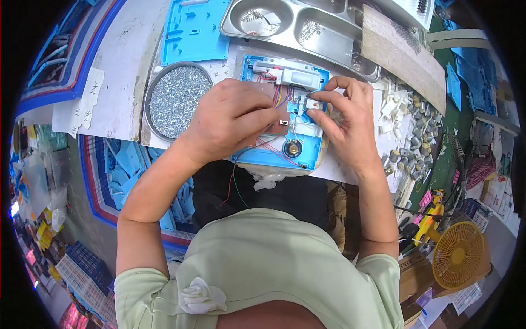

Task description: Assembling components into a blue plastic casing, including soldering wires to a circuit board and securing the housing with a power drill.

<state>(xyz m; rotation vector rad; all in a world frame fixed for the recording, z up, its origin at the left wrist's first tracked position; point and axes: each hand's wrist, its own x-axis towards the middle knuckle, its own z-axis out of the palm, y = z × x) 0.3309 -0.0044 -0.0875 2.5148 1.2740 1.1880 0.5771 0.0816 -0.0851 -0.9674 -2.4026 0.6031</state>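
"How far along?"
"Partway, I judged: the speaker (pixel 292 148) sat inside the blue casing (pixel 310 156), open beneath both hands; wires (pixel 234 171) dangled off its near edge."
"The grip?"
"Left hand (pixel 233 115) arched over its board (pixel 277 128), fingertips pinched, contents hidden; right hand's (pixel 353 118) thumb and forefinger parted around its white block (pixel 314 104)."

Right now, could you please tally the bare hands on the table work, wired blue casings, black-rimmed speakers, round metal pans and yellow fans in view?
Bare hands: 2 (left hand, right hand)
Wired blue casing: 1
Speaker: 1
Round metal pan: 1
Yellow fan: 1
Total: 6
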